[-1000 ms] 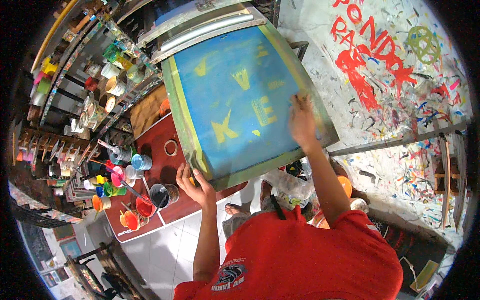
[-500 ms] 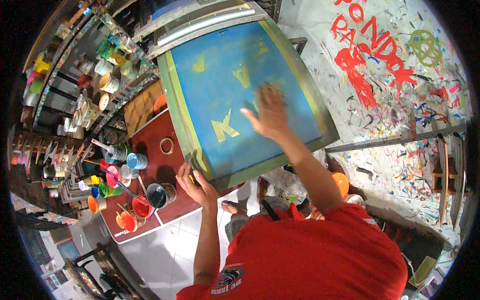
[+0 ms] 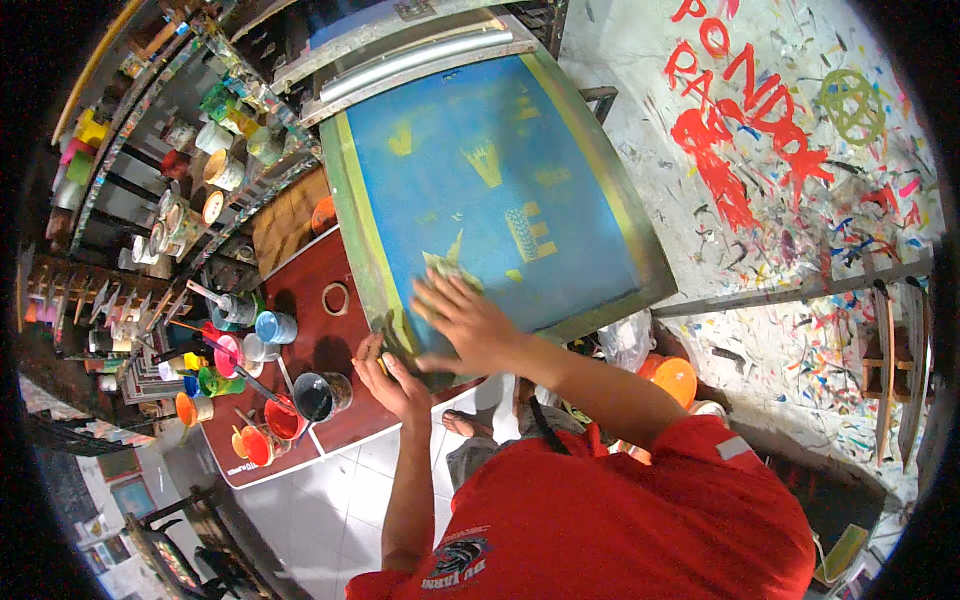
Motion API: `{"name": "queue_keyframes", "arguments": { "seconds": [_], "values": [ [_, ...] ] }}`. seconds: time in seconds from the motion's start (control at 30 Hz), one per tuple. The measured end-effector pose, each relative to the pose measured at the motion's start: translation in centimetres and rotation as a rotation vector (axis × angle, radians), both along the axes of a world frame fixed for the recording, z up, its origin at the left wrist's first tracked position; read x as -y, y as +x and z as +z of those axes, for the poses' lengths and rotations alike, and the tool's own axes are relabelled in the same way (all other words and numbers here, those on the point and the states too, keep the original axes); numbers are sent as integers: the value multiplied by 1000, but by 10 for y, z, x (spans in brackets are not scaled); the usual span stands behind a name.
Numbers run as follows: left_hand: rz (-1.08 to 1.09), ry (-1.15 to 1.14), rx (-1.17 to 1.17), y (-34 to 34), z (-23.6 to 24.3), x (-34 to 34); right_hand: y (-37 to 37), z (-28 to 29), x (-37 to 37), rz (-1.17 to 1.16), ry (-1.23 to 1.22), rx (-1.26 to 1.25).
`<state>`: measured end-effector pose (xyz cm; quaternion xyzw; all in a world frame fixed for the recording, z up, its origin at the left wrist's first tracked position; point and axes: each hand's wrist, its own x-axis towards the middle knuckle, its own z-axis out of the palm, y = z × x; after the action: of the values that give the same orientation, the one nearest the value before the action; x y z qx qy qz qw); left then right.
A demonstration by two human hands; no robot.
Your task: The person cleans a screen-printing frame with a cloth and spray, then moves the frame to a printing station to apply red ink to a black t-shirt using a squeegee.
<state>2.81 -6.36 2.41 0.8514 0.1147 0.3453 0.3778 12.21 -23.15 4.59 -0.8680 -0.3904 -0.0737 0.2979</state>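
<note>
A blue printing screen (image 3: 575, 285) with pale yellow-green letter shapes lies tilted in front of me, inside a green-stained frame (image 3: 650, 268). Flat over the lower left part of the mesh is my right hand (image 3: 462, 322), fingers stretched out and partly covering a K-shaped letter. I see nothing held in it, though its palm is hidden. At the frame's near left corner, my left hand (image 3: 398, 385) has its fingers and thumb bent about the edge. The two hands are close together.
Left of the screen, a dark red table (image 3: 335, 425) carries several paint pots, including a black one (image 3: 318, 397) and a light blue one (image 3: 275, 326). Paint-stained shelves (image 3: 100, 215) with containers rise at the far left. An orange bucket (image 3: 668, 380) stands low at right, by a paint-smeared wall (image 3: 625, 150).
My right hand has swept left and toward me across the screen, from its middle right to the lower left, uncovering letter shapes there. My left hand stays at the corner.
</note>
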Motion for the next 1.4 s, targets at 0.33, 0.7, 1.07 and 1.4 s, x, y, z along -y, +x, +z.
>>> {"name": "queue_keyframes", "arguments": {
  "seconds": [0.33, 0.7, 1.07, 1.4],
  "values": [
    [14, 9, 42, 4, 2, 4, 124, 27, -17, -251, -237, -96],
    [15, 14, -3, 4, 6, 7, 197, -3, 22, -437, -252, 107],
    [16, 60, -14, 4, 6, 4, 258, 11, 5, -472, -326, 43],
    [51, 63, -57, -4, 8, 5, 295, 32, -36, -152, -321, -4]
  ]
}}
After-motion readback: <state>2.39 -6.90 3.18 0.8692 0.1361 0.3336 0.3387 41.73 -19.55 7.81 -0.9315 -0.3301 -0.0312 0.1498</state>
